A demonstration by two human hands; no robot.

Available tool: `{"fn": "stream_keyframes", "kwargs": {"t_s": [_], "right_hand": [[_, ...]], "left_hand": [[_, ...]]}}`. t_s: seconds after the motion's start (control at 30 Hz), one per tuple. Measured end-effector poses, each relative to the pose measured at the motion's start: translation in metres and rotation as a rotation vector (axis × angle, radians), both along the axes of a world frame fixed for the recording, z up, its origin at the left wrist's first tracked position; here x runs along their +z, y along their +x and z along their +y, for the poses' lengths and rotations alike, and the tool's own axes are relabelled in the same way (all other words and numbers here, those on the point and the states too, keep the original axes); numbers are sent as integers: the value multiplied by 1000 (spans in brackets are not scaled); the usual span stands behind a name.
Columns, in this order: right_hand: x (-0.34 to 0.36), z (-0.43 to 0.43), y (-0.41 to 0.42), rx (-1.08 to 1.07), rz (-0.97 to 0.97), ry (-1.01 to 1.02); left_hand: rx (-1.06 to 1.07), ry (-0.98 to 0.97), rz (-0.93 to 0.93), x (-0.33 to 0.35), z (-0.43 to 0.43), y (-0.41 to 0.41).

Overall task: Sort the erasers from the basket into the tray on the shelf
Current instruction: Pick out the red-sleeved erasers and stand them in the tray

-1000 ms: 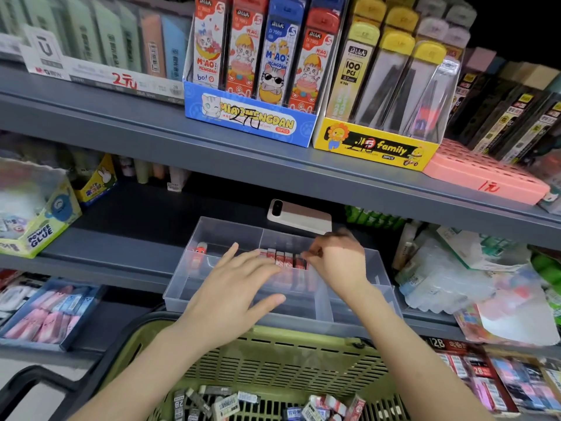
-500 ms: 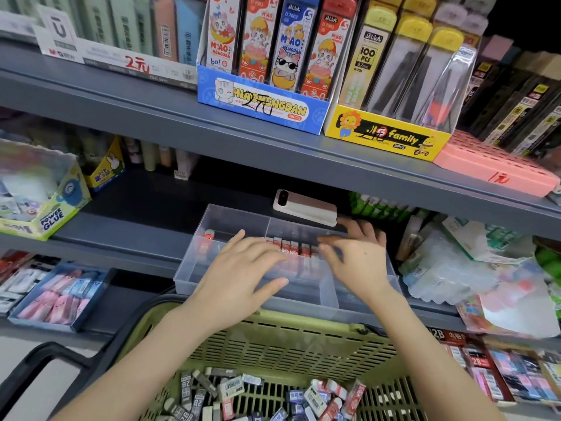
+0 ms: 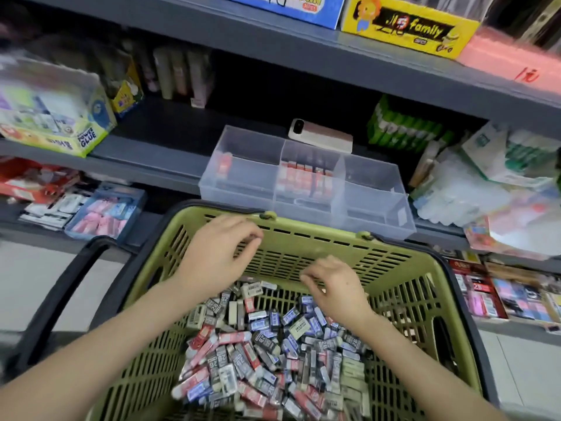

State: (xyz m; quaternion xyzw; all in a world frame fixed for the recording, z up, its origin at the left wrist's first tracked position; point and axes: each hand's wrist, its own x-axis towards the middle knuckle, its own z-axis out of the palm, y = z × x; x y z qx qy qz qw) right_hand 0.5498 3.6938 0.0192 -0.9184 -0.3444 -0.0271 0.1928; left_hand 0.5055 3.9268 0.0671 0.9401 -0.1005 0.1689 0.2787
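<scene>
Erasers [image 3: 273,360] lie in a loose heap on the floor of a green slatted basket [image 3: 334,253], seen from a head camera looking down. They are small wrapped blocks in red, blue, grey and white sleeves. Their long axes point every way, some flat and some tipped against their neighbours.

Both of the person's bare forearms reach into the basket from its near side. The left hand [image 3: 218,253] hovers at the basket's far wall, above the heap, with its fingers loosely curled downward and nothing in its grasp. The right hand [image 3: 337,287] hangs lower, just above the far edge of the heap, its fingers also loosely curled and holding nothing. The hands are slightly blurred.

Just beyond the basket's far rim, a clear plastic tray [image 3: 373,189] sits on a grey shelf [image 3: 151,165]. The basket rim overlaps the tray's front edge. The tray's middle compartment holds a row of red erasers [image 3: 305,177] packed side by side. Whether they stand on end or lie flat cannot be told through the clear wall. One red eraser [image 3: 224,164] sits alone in the left compartment.

Behind the tray, farther from the basket, lies a phone [image 3: 320,135]. Green packs [image 3: 406,129] are beyond the basket to the right, and a glue display box [image 3: 54,117] is beyond it to the left. A blue box of pink erasers [image 3: 106,211] sits on a lower shelf, left of the basket. A black handle [image 3: 60,287] curves beside the basket's left side.
</scene>
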Motion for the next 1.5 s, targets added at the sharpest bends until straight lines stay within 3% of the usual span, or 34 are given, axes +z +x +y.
{"fn": "stream_keyframes", "kwargs": {"t_s": [0.1,0.2,0.3,0.4,0.5,0.67,0.83,0.9,1.0,1.03,1.13,1.23,1.33,1.4,1.5], "right_hand": [[-34,-19,0,-331,374,-266],[-53,-46,-7,-650,429,-197],[-65,-63,-18,-830,473,-119],[-77,-59,-28,-850,532,-108],[-84,-53,-28,-855,577,-63],[-90,-60,-30,-778,706,88],[-84,-56,-27,-715,963,437],[-81,-55,-26,-756,921,406],[-78,-63,-23,-918,508,69],[-77,-66,-21,-938,449,3],[-77,-68,-17,-936,448,-175],[-78,-65,-18,-946,422,-242],[-74,-64,-20,-1022,397,-66],[-66,-63,-19,-1117,482,201],[-51,-59,-17,-1261,870,924]], "left_hand": [[-35,122,371,-32,-6,-9],[-121,258,564,-59,-11,-6],[-154,186,650,-79,-20,2],[-85,-40,676,-95,-42,9],[-67,-138,704,-112,-73,10],[-106,-105,694,-134,-120,10],[-148,52,673,-150,-145,13],[-108,138,649,-153,-154,17],[-48,224,589,-157,-167,24],[-38,238,580,-159,-170,26],[-31,227,587,-162,-170,33],[0,-7,628,-161,-165,33],[123,-549,770,-153,-159,28],[238,-945,903,-145,-155,25],[349,-1382,1036,-132,-151,21]]}}
